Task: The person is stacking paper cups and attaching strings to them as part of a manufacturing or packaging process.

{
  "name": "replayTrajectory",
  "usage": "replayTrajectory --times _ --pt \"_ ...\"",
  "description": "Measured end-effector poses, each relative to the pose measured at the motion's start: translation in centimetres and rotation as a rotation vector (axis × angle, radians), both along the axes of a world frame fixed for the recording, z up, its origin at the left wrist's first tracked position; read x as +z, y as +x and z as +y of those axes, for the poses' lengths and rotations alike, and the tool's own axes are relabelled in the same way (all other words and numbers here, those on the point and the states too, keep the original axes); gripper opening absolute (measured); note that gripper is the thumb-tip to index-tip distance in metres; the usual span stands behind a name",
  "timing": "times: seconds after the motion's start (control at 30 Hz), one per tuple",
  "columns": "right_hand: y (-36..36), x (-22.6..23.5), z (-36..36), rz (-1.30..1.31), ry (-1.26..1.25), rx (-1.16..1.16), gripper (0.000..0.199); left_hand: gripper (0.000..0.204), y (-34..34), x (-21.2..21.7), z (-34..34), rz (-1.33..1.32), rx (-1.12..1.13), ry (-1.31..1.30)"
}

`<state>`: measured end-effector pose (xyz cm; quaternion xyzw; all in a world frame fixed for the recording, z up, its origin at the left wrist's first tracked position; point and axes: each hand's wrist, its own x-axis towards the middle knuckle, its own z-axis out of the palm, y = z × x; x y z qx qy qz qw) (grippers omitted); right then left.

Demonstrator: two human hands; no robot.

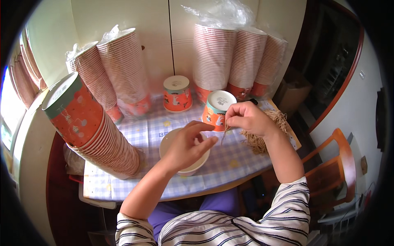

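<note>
My left hand [186,147] hovers over an upright white paper tub [193,169], thumb and fingers apart with nothing between them. Part of the tub is hidden beneath that hand. Thumb and forefinger of my right hand [247,119] are pinched on a thin tan string [223,137], whose end hangs below them. Just left of this hand stands an upside-down orange paper tub [212,117] with a green band and a pale base. A loose bundle of tan strings [266,133] lies under my right wrist.
Another upturned orange tub [177,99] stands farther back. A tall leaning stack of tubs [92,131] rises at the left. Plastic-wrapped stacks stand back left [123,69] and back right [213,57]. A checked cloth [115,186] covers the table; a wooden chair [334,172] is at the right.
</note>
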<state>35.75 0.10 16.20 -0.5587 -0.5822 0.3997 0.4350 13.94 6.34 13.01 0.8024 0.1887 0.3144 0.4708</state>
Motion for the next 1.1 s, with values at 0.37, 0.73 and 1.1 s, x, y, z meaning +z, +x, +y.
replayTrajectory --times 0.37,0.73,1.1 --pt "-0.9 0.6 -1.9 -0.269 0.008 0.055 0.004 0.015 1.4 -2.8 0.7 -0.112 -0.201 -0.377" --pt "0.4 0.0 -3.7 -0.494 0.21 0.057 0.008 0.004 -5.2 -5.7 -1.6 -0.126 -0.434 -0.682" --pt "-2.5 -2.5 -4.5 -0.77 0.398 -0.117 0.019 0.012 -6.0 -6.3 -2.2 -0.083 -0.392 -1.003"
